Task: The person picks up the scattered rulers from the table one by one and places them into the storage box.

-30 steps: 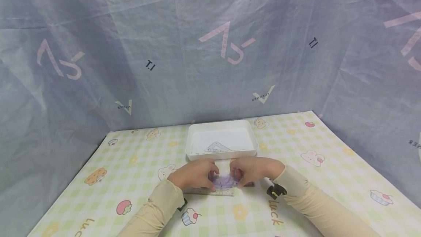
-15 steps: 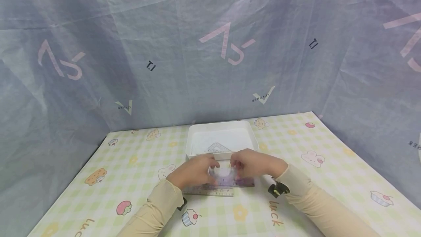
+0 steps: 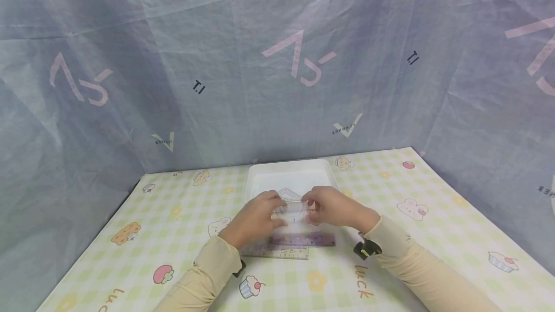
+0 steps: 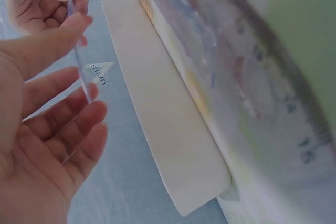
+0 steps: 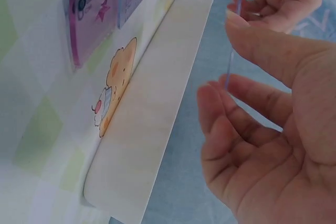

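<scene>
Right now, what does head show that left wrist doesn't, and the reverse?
Head only: the purple ruler and clear ruler lying on the tablecloth, and a set square inside the white tray.

Left wrist only: the held clear plate edge-on, and the tray's outer wall close up.

Both: left hand and right hand pinching that plate between them, beside the tray.

Thin, clear plastic protractor (image 3: 293, 210) now lifted off the purple ruler (image 3: 302, 240) and clear ruler (image 3: 282, 253) at lower centre, raised toward the near rim of the white rectangular tray (image 3: 257, 177). Left hand (image 3: 253, 219) and right hand (image 3: 331, 206) shifted up-frame, pinching its two ends. Purple ruler now fully uncovered.
</scene>
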{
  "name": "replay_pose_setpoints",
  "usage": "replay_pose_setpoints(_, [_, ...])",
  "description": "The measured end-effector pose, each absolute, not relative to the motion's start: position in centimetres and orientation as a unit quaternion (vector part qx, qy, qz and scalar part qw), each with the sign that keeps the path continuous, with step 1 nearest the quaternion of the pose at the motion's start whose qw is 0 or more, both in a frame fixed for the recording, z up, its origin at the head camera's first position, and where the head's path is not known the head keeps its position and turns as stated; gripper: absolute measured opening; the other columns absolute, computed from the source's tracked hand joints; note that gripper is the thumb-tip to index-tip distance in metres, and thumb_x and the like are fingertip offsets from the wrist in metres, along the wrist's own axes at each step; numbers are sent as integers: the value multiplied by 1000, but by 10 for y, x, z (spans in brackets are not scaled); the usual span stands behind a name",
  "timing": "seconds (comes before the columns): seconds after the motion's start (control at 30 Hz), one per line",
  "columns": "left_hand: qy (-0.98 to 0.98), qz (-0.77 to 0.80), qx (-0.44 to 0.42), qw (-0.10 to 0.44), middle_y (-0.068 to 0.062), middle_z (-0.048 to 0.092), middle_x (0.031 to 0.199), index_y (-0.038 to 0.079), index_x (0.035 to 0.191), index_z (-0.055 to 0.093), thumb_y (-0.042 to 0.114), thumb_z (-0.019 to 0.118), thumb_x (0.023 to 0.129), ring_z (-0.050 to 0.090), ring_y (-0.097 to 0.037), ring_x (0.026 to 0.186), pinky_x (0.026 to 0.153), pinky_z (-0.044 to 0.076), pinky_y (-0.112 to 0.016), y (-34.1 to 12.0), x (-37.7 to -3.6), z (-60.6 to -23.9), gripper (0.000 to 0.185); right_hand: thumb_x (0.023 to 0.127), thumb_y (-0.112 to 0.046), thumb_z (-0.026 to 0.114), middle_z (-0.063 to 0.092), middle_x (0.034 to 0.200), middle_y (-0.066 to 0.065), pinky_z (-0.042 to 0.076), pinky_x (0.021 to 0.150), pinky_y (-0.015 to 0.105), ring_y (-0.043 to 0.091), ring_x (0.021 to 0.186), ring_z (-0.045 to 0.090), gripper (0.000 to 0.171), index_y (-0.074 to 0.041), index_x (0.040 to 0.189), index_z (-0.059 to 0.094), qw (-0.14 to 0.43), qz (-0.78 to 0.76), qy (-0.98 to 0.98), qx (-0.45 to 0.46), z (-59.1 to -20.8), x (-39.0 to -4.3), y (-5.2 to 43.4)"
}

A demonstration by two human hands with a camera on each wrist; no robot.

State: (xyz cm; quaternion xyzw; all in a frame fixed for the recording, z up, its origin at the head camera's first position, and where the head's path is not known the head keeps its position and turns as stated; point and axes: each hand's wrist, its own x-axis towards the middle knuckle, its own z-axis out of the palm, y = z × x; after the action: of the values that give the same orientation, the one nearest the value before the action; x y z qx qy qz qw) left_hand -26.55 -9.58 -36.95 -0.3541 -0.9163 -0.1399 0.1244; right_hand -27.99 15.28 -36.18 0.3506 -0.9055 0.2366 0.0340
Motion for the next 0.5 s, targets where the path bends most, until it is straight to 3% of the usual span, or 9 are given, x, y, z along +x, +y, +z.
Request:
replay_pose_setpoints(0.27, [-895, -175, -358, 199, 5, 60, 110, 12, 105, 72, 27, 80, 85, 58, -11, 101, 89, 51, -26, -97, -268, -373, 26, 86, -23, 79, 69, 98, 3, 48, 56, 24, 4, 64, 54, 46, 0, 123, 67, 57, 266, -907, 322, -361, -278, 149])
replay_pose_setpoints(0.5, [-872, -206, -360, 258, 4, 61, 104, 11, 93, 73, 22, 80, 85, 59, -12, 96, 85, 52, -25, -94, -276, -377, 15, 90, -21, 74, 68, 93, 1, 49, 56, 27, 10, 63, 58, 43, -4, 129, 64, 46, 274, -915, 292, -362, -279, 148])
